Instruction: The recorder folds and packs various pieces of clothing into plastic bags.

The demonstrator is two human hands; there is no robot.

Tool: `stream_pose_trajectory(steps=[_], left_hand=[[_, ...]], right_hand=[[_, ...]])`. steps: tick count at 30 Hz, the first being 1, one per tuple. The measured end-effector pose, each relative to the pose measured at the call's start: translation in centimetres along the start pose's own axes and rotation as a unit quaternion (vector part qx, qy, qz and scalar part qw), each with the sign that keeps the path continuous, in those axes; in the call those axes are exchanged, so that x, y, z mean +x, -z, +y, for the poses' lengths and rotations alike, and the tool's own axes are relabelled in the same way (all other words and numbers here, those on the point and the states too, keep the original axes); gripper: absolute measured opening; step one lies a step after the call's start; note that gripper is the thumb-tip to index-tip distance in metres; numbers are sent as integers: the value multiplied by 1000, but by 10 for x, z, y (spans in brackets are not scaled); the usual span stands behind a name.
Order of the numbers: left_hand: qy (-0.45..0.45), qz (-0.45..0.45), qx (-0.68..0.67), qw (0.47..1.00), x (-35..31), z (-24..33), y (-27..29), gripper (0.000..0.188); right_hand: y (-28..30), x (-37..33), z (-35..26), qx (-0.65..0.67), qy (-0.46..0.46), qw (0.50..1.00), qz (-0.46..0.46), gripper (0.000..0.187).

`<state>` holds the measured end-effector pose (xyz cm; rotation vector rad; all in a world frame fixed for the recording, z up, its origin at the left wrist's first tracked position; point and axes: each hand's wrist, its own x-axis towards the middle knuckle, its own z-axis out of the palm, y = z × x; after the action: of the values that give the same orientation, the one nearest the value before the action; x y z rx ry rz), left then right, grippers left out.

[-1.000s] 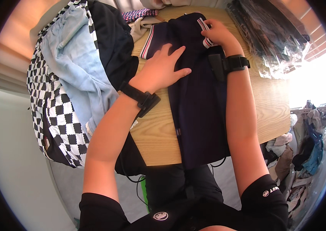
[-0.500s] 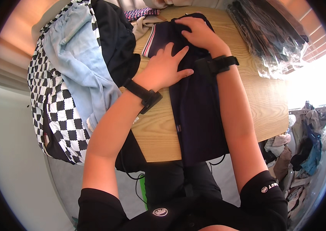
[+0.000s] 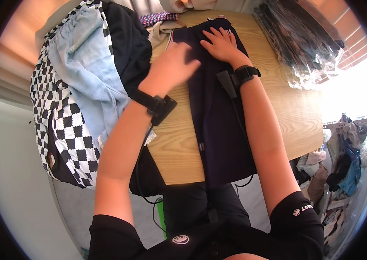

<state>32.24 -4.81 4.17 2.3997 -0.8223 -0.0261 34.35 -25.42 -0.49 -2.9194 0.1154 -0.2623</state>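
Note:
A dark navy garment (image 3: 222, 134), which looks like a folded shirt with white-and-red striped trim, lies lengthwise on the wooden table, its lower end at the near edge. My right hand (image 3: 223, 47) rests flat on its upper right part, fingers spread and nothing held. Over the upper left side of the garment, by a striped edge, is my left hand (image 3: 169, 67). Motion smears its fingers, though the thumb points out to the right; whether they grip the cloth cannot be made out. Both wrists wear black straps with small dark devices.
To the left lie a light-blue garment (image 3: 86, 65), black-and-white checkered cloth (image 3: 73, 125) and black cloth (image 3: 127, 43). A patterned pink-and-navy cloth (image 3: 159, 18) sits at the back. Clear-bagged dark garments (image 3: 296, 39) are stacked far right. A rack of clothes (image 3: 344, 164) stands beyond the table (image 3: 175, 147).
My left hand has shifted left and slightly toward me, off the garment's middle. My right hand has slid down toward me, fingers now spread wider. The garment's striped left edge has moved slightly inward.

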Motion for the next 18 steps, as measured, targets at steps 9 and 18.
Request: stream_pose_trajectory(steps=[9,18], left_hand=[[160,77,-266,947,22,-34,6,82],[141,-69,-587,794,23,-12,11,12]], right_hand=[[-1,12,16,279,-40,933,223,29],[2,14,21,347,-78,898,258,26]])
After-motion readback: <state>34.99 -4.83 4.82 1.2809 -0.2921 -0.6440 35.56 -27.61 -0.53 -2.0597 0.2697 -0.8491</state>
